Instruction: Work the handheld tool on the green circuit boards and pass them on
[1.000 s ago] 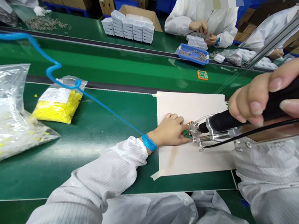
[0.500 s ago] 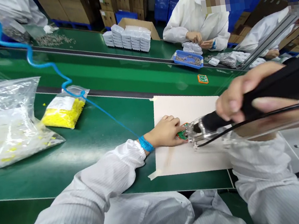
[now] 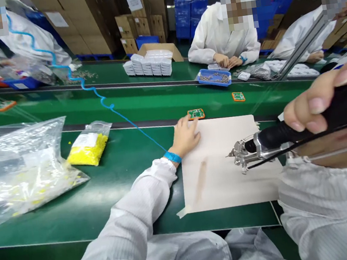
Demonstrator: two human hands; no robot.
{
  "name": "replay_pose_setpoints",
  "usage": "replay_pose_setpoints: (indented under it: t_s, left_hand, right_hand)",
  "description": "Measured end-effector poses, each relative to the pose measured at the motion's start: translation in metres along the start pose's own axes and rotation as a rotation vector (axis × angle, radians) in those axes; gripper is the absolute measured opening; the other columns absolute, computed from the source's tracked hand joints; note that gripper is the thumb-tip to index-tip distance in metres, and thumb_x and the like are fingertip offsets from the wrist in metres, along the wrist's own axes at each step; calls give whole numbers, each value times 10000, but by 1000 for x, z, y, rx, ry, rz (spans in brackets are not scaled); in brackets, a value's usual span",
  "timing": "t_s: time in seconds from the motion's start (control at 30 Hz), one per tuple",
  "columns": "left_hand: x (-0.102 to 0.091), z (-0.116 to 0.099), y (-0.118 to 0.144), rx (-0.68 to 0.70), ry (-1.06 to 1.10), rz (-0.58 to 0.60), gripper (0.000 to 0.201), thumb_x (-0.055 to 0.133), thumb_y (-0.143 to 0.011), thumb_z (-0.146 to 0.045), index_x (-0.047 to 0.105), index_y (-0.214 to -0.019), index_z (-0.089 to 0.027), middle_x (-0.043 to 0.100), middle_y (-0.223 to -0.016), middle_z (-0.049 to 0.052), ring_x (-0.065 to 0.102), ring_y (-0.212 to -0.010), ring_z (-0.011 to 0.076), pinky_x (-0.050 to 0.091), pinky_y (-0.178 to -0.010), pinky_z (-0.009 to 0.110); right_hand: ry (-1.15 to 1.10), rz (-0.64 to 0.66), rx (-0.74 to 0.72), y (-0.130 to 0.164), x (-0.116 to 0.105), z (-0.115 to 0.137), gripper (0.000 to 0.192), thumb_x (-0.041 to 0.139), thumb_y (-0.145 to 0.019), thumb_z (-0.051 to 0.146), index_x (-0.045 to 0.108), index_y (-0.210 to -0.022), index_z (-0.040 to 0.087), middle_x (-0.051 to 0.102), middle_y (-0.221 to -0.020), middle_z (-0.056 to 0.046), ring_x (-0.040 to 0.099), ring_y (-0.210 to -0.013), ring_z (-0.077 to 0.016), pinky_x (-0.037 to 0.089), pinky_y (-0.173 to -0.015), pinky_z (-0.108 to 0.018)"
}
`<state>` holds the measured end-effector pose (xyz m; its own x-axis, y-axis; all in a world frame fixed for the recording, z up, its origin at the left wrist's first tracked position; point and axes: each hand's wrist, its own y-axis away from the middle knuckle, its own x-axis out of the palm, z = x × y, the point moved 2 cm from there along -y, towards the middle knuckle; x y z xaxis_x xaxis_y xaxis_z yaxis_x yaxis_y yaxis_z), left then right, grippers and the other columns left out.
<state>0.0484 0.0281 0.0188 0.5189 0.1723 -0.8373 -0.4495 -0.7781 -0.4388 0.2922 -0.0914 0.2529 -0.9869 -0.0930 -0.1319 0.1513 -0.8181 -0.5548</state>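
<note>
My left hand (image 3: 186, 137) is over the upper left of a taped pale sheet (image 3: 225, 183), with its fingers apart. Its fingertips reach the near edge of a green circuit board with an orange border (image 3: 196, 113); whether they touch it I cannot tell. A blue band (image 3: 173, 157) circles that wrist. My right hand (image 3: 314, 105) is closed round a black soldering gun (image 3: 276, 135) with a metal bracket at its front. The gun's thin tip points left above the sheet, which has a brown streak.
A bag of yellow parts (image 3: 89, 149) and a large clear bag (image 3: 35, 178) lie at the left. A coiled blue cord (image 3: 127, 119) runs to my wristband. Another orange-edged board (image 3: 238, 96) is on the green strip ahead. Across it, a co-worker (image 3: 221, 34) works near a blue tray (image 3: 214, 77).
My left hand has moved the board from the sheet's middle to beyond its far edge, and its fingers have spread. The soldering gun has pulled back right, away from the board.
</note>
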Motion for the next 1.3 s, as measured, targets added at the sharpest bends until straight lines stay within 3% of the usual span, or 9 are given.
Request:
replay_pose_setpoints:
  t_s: [0.07, 0.13, 0.27, 0.5, 0.67, 0.83, 0.9, 1.03, 1.3]
  left_hand:
    - [3, -17, 11, 211, 121, 66, 571, 634, -917, -307, 555, -1456, -138, 531, -1511, 191, 486, -1391, 345, 399, -1168, 506]
    - [7, -45, 28, 395, 247, 116, 517, 608, -961, -382, 580, -1410, -127, 647, -1368, 168, 595, -1265, 294, 459, -1102, 444]
    - [14, -80, 47, 473, 290, 181, 313, 464, -1060, -350, 697, -1025, -145, 740, -942, 96, 689, -908, 221, 504, -865, 364]
    - [14, -61, 40, 597, 180, 224, 515, 328, -1130, -391, 687, -844, -158, 718, -806, 80, 663, -775, 191, 460, -786, 350]
    - [15, -57, 39, 576, 174, 267, 565, 285, -1134, -424, 687, -841, -154, 714, -823, 89, 657, -785, 194, 464, -800, 347]
    - [15, -50, 36, 526, 224, 300, 624, 216, -1133, -467, 655, -807, -164, 685, -780, 81, 639, -758, 201, 470, -802, 348]
    - [15, -47, 34, 466, 277, 306, 633, 190, -1134, -470, 636, -798, -171, 663, -766, 71, 628, -752, 194, 474, -794, 330]
    - [15, -44, 31, 314, 360, 317, 607, 198, -1130, -482, 586, -772, -183, 611, -753, 50, 590, -723, 171, 470, -750, 298]
    - [12, -42, 31, 243, 504, 310, 512, 231, -1099, -497, 433, -720, -219, 528, -741, 29, 512, -710, 168, 464, -734, 327]
  right_hand:
    - [-133, 74, -59, -3, 27, 0, 215, 862, -768, 272, 784, -967, 248, 689, -734, -52, 622, -487, -191, 542, -437, -409]
    - [-216, -7, -108, -2, 41, -2, 191, 846, -760, 229, 783, -939, 207, 670, -707, -55, 583, -459, -164, 504, -396, -355]
    - [-282, -39, -49, -1, 50, -3, 214, 872, -708, 242, 761, -883, 188, 653, -670, -41, 547, -443, -144, 471, -395, -319]
    - [-271, -28, -51, -1, 44, -1, 219, 874, -724, 266, 738, -883, 201, 669, -683, -24, 563, -455, -134, 498, -432, -304]
    - [-303, -76, -164, -8, 49, -15, 169, 751, -683, 184, 753, -852, 187, 650, -631, -45, 520, -380, -162, 445, -345, -311]
    - [-147, -619, -438, -10, 48, -19, 88, 656, -654, 92, 667, -709, 160, 668, -818, -58, 653, -583, -181, 470, -436, -299]
    - [-49, -738, -522, -10, 47, -22, 64, 644, -724, 109, 622, -735, 168, 665, -894, -62, 667, -656, -176, 506, -514, -300]
    - [24, -739, -534, -12, 45, -28, 161, 661, -745, 113, 656, -894, 176, 657, -925, -52, 661, -659, -162, 510, -520, -297]
    - [-135, -560, -387, -8, 57, -21, 187, 693, -684, 85, 626, -836, 171, 675, -881, -36, 655, -569, -175, 475, -445, -321]
